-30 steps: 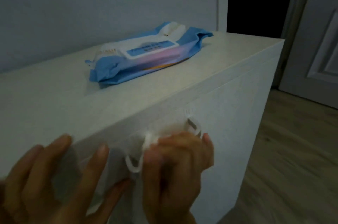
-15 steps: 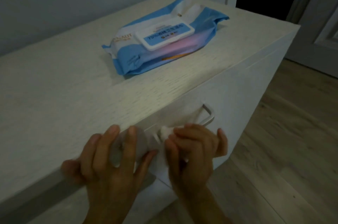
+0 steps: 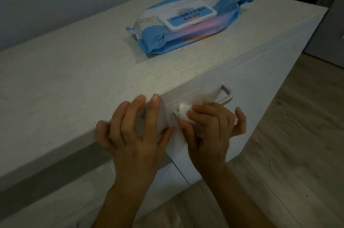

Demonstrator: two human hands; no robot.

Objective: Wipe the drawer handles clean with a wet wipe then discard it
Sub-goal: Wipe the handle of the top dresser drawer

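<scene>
Presently, item one: wet wipe (image 3: 183, 112), white, bunched into a small wad, pressed against the left end of the drawer handle (image 3: 226, 95) at about 6 o'clock in the head view. Judged light, limp and damp; likely to fold or slip unless pinched firmly at its bunched middle.

Item two: drawer handle, pale bar standing proud of the drawer front (image 3: 247, 86), right end exposed, left end covered by the wipe. Judged rigid and smooth, so it should take firm rubbing.

Item three: right hand (image 3: 210, 127), fingers curled closed around the wipe at the handle.

Item four: left hand (image 3: 135, 131), fingers spread and flat against the dresser (image 3: 74, 71) at its top front edge, grasping nothing, at 7 o'clock.

Item five: wipes pack (image 3: 188, 21), blue and white, lid closed, lying on the dresser top at 12 o'clock, well apart from both hands.
</scene>
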